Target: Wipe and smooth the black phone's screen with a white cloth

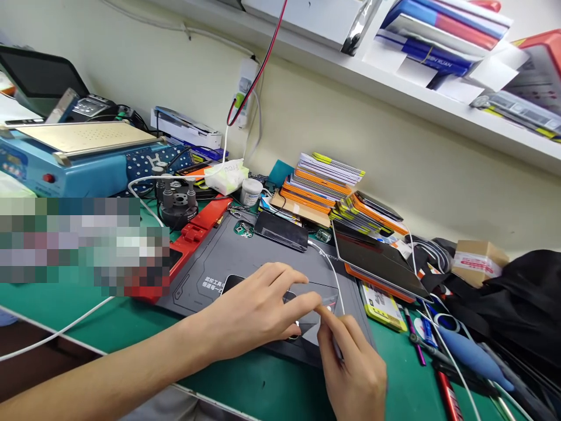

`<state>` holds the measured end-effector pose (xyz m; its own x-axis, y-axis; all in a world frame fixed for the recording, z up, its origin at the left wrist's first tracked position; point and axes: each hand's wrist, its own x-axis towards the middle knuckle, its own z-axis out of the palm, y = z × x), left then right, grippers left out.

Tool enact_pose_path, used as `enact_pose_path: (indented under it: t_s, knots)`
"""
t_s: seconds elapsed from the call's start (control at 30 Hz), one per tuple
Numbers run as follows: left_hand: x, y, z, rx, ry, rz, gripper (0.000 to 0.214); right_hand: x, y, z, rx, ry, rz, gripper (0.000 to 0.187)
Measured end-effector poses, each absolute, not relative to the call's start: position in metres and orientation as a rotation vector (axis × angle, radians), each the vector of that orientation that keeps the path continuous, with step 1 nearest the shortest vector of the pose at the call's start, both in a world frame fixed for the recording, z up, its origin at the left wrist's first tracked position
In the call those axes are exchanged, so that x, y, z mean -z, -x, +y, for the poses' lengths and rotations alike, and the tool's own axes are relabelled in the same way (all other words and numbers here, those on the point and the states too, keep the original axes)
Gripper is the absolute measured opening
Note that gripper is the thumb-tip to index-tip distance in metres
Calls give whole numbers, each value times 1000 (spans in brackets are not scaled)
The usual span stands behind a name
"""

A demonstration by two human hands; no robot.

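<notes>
My left hand (263,298) reaches over a dark phone (233,282) on the grey work mat (193,278), covering most of it. Its fingers are spread and slightly bent, and one fingertip meets the fingertips of my right hand (353,365). The right hand is closed in a pinch; a thin greyish edge shows between its fingers, but what it is stays hidden. Beside the hands, a shiny, see-through sheet-like patch (322,297) lies over the mat. Farther back, another black phone (281,231) rests on the mat, with a white cable (335,266) at its right end.
A red clamp-like holder (193,234) lies along the mat's left side. Behind are stacked boxes (315,187) and a white jar (251,192). A dark tablet-like panel (377,254) leans at right, near pens and a blue-handled tool (473,354). A blue machine (87,172) stands left.
</notes>
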<state>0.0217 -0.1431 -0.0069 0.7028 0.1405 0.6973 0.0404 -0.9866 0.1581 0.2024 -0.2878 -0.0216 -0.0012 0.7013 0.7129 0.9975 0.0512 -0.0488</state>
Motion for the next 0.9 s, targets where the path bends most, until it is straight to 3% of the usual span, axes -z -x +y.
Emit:
enact_pose_path:
  t_s: [0.73,0.9]
  knots:
    - [5,-19,-143,-1082,-2800,190,48,21,-201,-288,663,1714,-1787,22]
    - [-2,-14,-140,-1134,-2752,310,53,23,-227,-301,773,1801,-1418,26]
